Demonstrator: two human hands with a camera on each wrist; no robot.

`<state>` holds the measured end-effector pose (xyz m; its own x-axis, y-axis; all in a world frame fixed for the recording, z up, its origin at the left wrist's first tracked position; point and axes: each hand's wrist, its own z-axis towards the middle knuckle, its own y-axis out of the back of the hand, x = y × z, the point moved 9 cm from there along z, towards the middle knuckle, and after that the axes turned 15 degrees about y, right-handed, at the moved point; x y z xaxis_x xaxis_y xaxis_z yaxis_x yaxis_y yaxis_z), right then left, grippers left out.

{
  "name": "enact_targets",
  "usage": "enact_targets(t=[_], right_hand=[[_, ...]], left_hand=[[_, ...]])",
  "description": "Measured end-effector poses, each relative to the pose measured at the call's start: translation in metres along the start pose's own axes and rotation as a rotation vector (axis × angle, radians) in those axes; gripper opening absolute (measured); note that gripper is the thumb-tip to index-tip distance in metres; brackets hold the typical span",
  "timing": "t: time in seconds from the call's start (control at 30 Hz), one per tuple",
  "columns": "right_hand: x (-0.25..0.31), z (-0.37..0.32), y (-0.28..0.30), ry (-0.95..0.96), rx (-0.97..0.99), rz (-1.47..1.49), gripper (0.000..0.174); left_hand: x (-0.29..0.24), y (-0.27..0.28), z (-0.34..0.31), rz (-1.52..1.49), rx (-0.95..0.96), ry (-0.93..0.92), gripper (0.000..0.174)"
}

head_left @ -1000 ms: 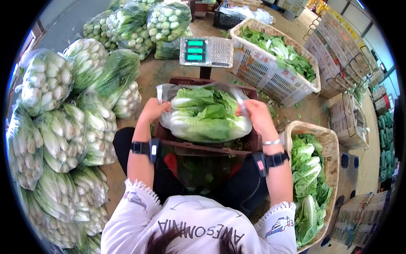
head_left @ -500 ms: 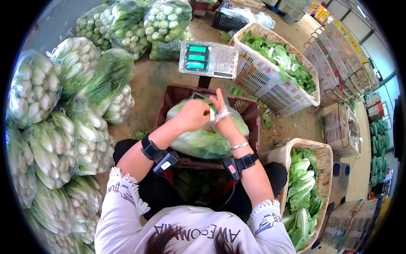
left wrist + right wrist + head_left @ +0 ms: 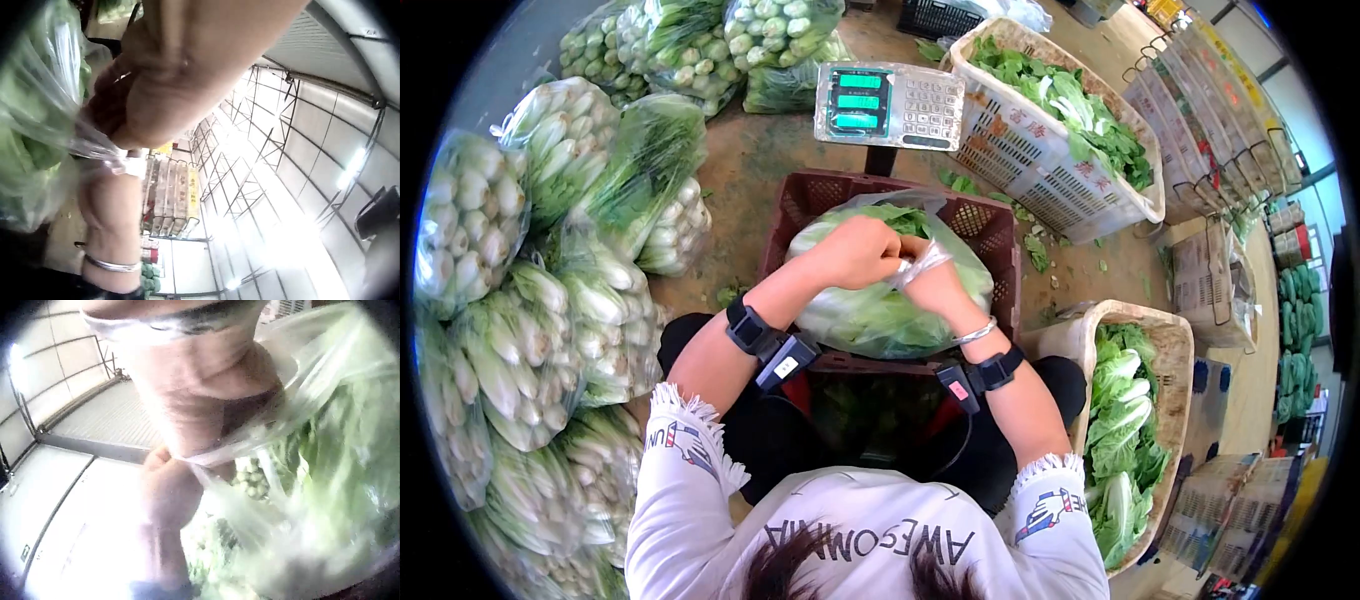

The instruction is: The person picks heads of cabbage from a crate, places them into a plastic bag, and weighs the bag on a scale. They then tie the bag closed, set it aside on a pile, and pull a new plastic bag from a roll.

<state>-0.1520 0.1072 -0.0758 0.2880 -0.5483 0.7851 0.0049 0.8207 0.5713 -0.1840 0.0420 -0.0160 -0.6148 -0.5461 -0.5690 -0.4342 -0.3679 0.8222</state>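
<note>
A clear plastic bag of leafy cabbage (image 3: 870, 325) lies in a dark red crate (image 3: 1006, 262) between the person's knees. The left hand (image 3: 858, 252) pinches the twisted plastic of the bag's neck above the cabbage. Stretched plastic wraps around the right hand (image 3: 935, 283), whose fingers are mostly hidden behind the left hand. In the left wrist view the left hand (image 3: 169, 94) is at the plastic strands, which cross the right hand (image 3: 111, 197). The right wrist view shows taut plastic running over the right hand (image 3: 200, 400) to the left hand (image 3: 169, 487).
A digital scale display (image 3: 890, 105) stands behind the crate. Bagged vegetables (image 3: 530, 350) are piled at the left. White crates of loose greens stand at the back right (image 3: 1040, 165) and near right (image 3: 1180, 400), with stacked crates (image 3: 1210, 120) farther right.
The hands, earlier apart at the bag's two ends, have come together over its middle. Since half a second ago, the right hand's raised fingers have lowered behind the left hand.
</note>
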Motion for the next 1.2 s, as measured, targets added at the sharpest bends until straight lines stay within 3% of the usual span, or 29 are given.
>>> enact_targets(t=[0.07,0.17,0.23,0.33,0.37,0.4,0.47,0.5,0.53,0.6,0.63,0.67,0.73,0.87,0.93,0.97,1.03,1.07,1.1,1.13,1.17,1.2], right_hand=[[0.01,-0.003,0.005,0.013,0.03,-0.156,0.03],[0.015,-0.004,0.015,0.028,-0.177,-0.258,0.035],[0.019,-0.008,0.009,0.084,-0.167,-0.205,0.035],[0.008,-0.012,-0.009,0.112,-0.159,-0.089,0.033],[-0.001,-0.014,-0.014,0.141,-0.234,-0.077,0.032],[-0.011,-0.014,-0.018,0.172,-0.309,-0.065,0.032],[-0.004,-0.016,-0.013,0.117,-0.396,-0.149,0.031],[-0.006,-0.015,-0.012,0.048,-0.371,-0.175,0.03],[-0.003,-0.013,-0.009,-0.02,-0.343,-0.201,0.03],[0.004,-0.011,0.003,0.0,-0.351,-0.232,0.028],[0.005,-0.011,0.011,-0.006,-0.325,-0.263,0.028],[0.006,-0.011,0.017,-0.012,-0.296,-0.296,0.027],[0.008,-0.01,0.022,-0.032,-0.29,-0.328,0.028],[0.011,-0.006,0.01,0.068,-0.284,-0.372,0.032],[-0.002,-0.012,0.009,0.025,-0.308,-0.293,0.033],[-0.012,-0.015,0.01,-0.141,-0.306,-0.192,0.034],[-0.008,-0.022,0.014,-0.153,-0.312,-0.191,0.033],[-0.001,-0.02,0.017,-0.108,-0.318,-0.281,0.034],[-0.012,-0.023,0.019,-0.111,-0.424,-0.199,0.034],[0.007,-0.022,0.029,-0.158,-0.414,-0.141,0.03],[0.014,-0.018,0.029,-0.058,-0.455,-0.112,0.026],[0.027,-0.01,0.029,-0.034,-0.349,-0.171,0.021]], left_hand=[[0.009,-0.006,0.002,-0.216,0.041,0.121,0.022],[0.023,-0.013,0.002,-0.361,0.152,0.175,0.023],[0.031,-0.03,-0.002,-0.431,0.309,0.21,0.03],[0.032,-0.046,-0.007,-0.502,0.383,0.172,0.041],[0.027,-0.048,-0.004,-0.31,0.283,0.109,0.05],[0.026,-0.053,-0.002,-0.307,0.285,0.101,0.05],[0.018,-0.036,-0.004,-0.19,0.075,0.118,0.056],[0.018,-0.033,-0.004,-0.223,0.135,0.123,0.043],[0.022,-0.031,-0.002,-0.223,0.134,0.12,0.043],[0.034,-0.03,0.001,-0.337,0.21,0.165,0.026],[0.032,-0.028,0.0,-0.222,0.191,0.155,0.013],[0.033,-0.03,-0.002,-0.224,0.19,0.151,0.013],[0.017,-0.023,-0.009,-0.529,0.134,-0.015,0.019],[0.011,-0.027,-0.007,-0.317,0.252,0.103,0.026],[0.024,-0.032,-0.005,-0.576,0.267,0.102,0.027],[0.033,-0.038,-0.005,-0.633,0.283,0.096,0.029],[0.033,-0.051,-0.01,-0.703,0.375,0.1,0.038],[0.035,-0.052,-0.008,-0.789,0.266,0.018,0.04],[0.041,-0.072,-0.014,-1.289,0.407,0.33,0.033],[0.065,-0.094,-0.017,-1.338,0.38,0.595,0.026],[0.047,-0.085,-0.025,-1.185,0.412,0.655,0.018],[0.057,-0.098,-0.029,-1.155,0.522,0.691,0.017]])
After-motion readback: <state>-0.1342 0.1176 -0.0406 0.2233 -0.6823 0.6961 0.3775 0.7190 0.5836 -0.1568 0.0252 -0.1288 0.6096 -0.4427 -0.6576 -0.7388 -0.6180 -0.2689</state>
